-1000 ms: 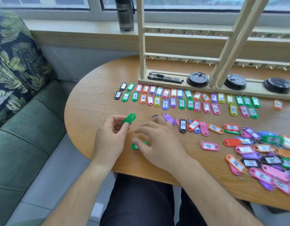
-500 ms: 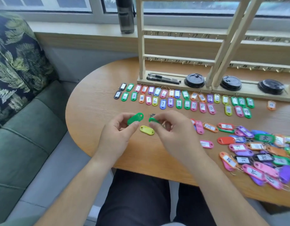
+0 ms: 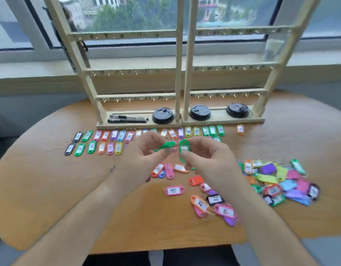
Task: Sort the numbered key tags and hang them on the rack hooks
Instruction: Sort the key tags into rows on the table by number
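At the left of the tabletop (image 3: 41, 179), two rows of numbered key tags (image 3: 92, 143) are laid flat just in front of the wooden rack (image 3: 135, 96). The rows are partly hidden behind the hands. On the rack's base, two pens (image 3: 127, 119) and three black lids (image 3: 163, 116) are set.

Above the middle of the tabletop, the left grip (image 3: 140, 156) is raised and closed on a green tag (image 3: 166, 146). This tag is pinched between thumb and forefinger and is tilted; its number is too blurred to be read. Just to the right, the right grip (image 3: 210, 160) is closed on a second green tag (image 3: 184, 149). That tag is held upright, its white label turned towards the camera and the thumb pressed on its lower end. The two tags are held close together; whether they touch cannot be told.

Beneath the hands, a few loose tags are scattered, among them a pink tag marked 18 (image 3: 174, 190). At the right, a heap of unsorted tags (image 3: 277, 181) is piled. A single orange tag (image 3: 240, 129) lies apart, near the right end of the rack's base.
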